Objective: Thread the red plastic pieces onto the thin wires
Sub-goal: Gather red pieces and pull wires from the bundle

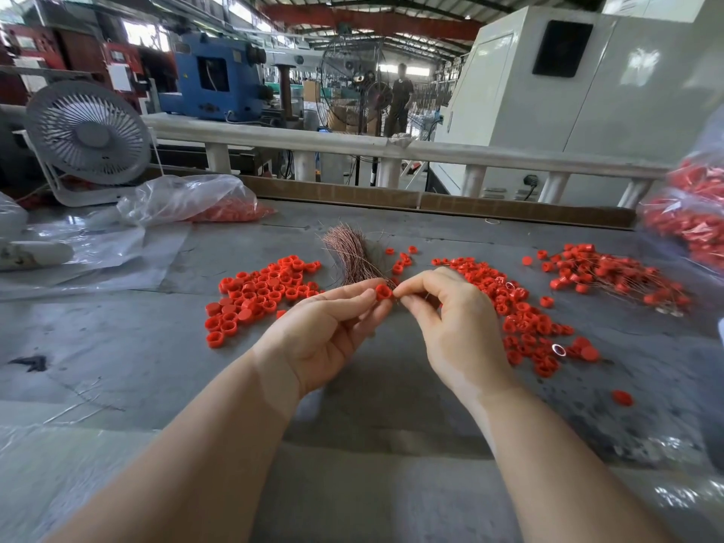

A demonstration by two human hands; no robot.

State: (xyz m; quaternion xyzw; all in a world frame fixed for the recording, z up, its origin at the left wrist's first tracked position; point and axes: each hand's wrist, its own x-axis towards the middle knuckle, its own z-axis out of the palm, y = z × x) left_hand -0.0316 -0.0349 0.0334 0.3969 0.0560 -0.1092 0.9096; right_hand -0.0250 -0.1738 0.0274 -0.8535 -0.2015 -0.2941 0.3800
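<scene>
My left hand (329, 327) pinches one red plastic piece (383, 291) between thumb and fingers, above the grey table. My right hand (450, 315) is right beside it, its thumb and forefinger pinched at the piece's right side on a thin wire that barely shows. A bundle of thin copper wires (352, 254) lies just behind the hands. Loose red pieces lie in a pile on the left (258, 295) and a second pile on the right (521, 315). Pieces strung on wires lie in a heap at the far right (611, 274).
The grey table (117, 346) carries a white desk fan (88, 137) at the back left, a clear bag with red pieces (196, 203) beside it, and another bag of red pieces (693, 213) at the right edge. A lone red piece (622, 397) lies near right. A person stands far behind the railing.
</scene>
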